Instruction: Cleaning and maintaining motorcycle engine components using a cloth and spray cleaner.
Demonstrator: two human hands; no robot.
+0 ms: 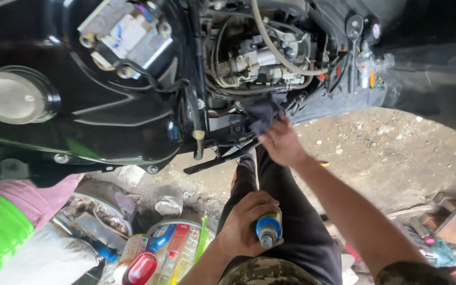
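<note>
My right hand (282, 143) presses a dark cloth (262, 113) against the underside of an opened motorcycle (133, 100), just below its exposed engine parts and hoses (259, 58). Down by my lap, my left hand (246, 224) grips a spray can with a blue cap (268, 229), nozzle end pointing up toward me. My dark trouser leg (286, 211) runs between the two hands.
A round headlight (9, 97) sits at the far left of the black fairing. Spray bottles and cans (157, 253) stand in a bucket at the lower centre. A person in green and pink (6, 221) is at the lower left. Tools (434, 245) lie on the dirt floor (376, 153) at right.
</note>
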